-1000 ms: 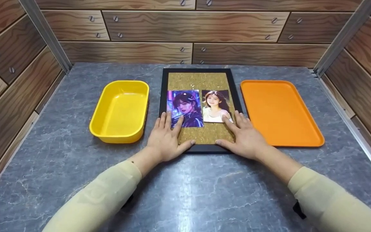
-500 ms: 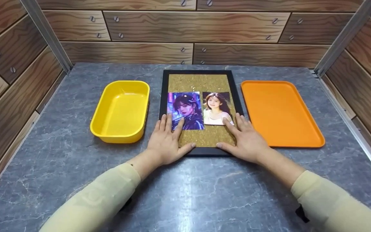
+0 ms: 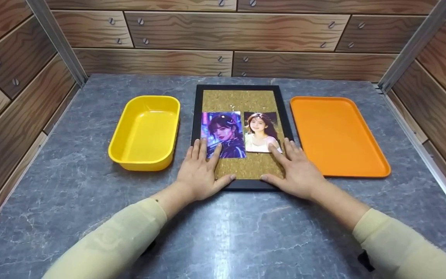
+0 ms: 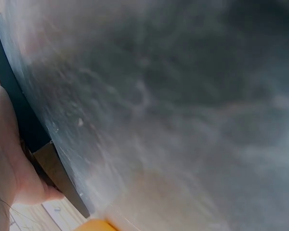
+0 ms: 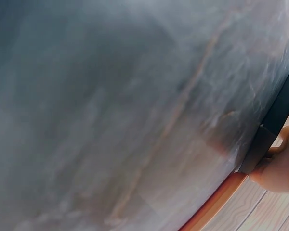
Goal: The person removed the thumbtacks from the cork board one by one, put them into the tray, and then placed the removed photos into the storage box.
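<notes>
A black-framed cork board lies flat on the table between both hands. Two pictures lie side by side on it: a purple-blue portrait print at left and a smaller photo of a person in white at right. My left hand rests with spread, straight fingers over the board's near left corner, its index fingertip on the purple print. The right hand lies likewise over the near right corner, index fingertip on the photo's lower edge. In both wrist views the frame's edge shows beside the hand.
To the left stands a deep yellow tub with nothing in it. A shallow orange tray lies close to the board's right side. Wood-patterned panels wall in the grey marbled table at the back and sides.
The board with its two pictures has slid slightly toward the person, both hands moving along with it. Tub and tray have stayed in place.
</notes>
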### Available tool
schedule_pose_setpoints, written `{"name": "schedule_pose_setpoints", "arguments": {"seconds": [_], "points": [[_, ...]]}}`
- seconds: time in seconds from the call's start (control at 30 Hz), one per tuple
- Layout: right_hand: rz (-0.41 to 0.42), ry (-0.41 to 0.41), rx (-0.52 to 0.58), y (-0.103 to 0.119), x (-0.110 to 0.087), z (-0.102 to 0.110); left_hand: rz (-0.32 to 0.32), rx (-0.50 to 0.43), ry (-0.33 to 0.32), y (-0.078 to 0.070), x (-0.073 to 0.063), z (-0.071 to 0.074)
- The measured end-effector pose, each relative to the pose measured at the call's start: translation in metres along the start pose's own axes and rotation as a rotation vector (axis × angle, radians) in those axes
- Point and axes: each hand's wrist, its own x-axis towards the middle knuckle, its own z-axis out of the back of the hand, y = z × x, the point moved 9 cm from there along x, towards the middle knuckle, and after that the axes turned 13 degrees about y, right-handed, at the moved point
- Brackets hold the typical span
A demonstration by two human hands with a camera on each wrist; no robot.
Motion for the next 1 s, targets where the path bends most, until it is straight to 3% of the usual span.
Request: {"name": "schedule_pose_setpoints", "arguments": {"seconds": [0.77,1.0], "points": [[0.002,-0.013,-0.027,0.005,-0.012,-0.003,-0.005,0.009,0.026,-0.005,-0.009,-0.003],[0.004,-0.027,-0.022,0.007,-0.017,-0.003,-0.014,0.012,0.000,-0.007,-0.015,-0.003]]}}
